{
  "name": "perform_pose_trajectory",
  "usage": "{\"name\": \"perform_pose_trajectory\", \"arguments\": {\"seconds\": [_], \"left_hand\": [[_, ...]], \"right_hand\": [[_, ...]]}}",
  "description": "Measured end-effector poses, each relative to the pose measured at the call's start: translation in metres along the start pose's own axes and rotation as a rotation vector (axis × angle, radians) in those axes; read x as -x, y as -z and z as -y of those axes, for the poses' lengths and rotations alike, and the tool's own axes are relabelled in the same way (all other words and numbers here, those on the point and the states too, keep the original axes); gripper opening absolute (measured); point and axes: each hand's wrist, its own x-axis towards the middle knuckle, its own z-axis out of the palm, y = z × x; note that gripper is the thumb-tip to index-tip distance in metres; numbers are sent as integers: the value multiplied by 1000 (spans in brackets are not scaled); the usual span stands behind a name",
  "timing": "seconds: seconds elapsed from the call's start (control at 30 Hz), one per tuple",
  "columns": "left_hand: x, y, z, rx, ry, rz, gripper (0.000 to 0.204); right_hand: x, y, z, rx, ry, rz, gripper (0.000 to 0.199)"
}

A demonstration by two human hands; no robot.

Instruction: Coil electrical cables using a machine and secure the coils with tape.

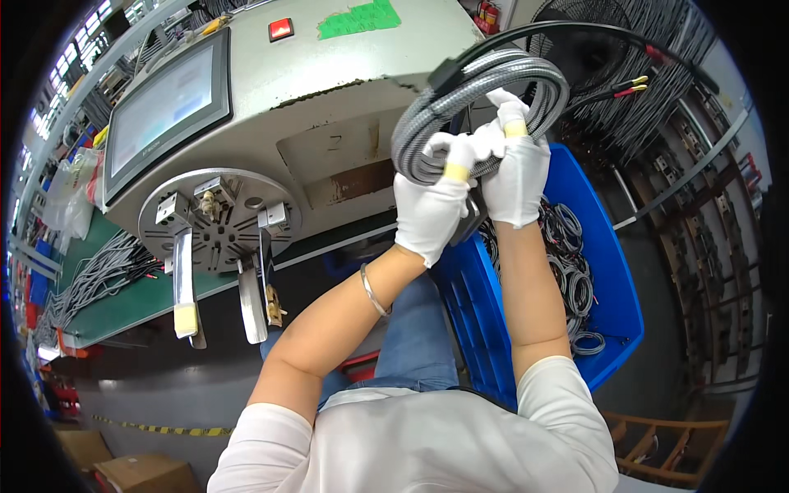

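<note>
A coil of grey braided cable is held up in front of the machine's right end. My left hand, in a white glove with a yellowish fingertip, is closed on the coil's lower left. Gloved the same way, my right hand grips the coil's lower right side, close beside the left. A black piece sits on the coil's upper left. From there a black cable arcs right, and stripped-looking red and black cable ends stick out past the coil. The fingers partly hide the coil's lower edge.
A winding machine with a slotted metal disc and protruding arms stands left, with a touch screen and red button. A blue bin of coiled cables is below right. Loose cables lie on the green table. A fan stands behind.
</note>
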Motion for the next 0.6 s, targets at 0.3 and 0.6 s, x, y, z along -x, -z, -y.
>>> {"name": "perform_pose_trajectory", "arguments": {"seconds": [0.3, 0.6], "left_hand": [[-33, 28, 33, -148, 19, -107, 17], [-43, 31, 57, -183, -178, -179, 16]], "right_hand": [[-24, 43, -31, 974, 381, -4, 20], [-42, 71, -59, 910, 414, -67, 23]]}}
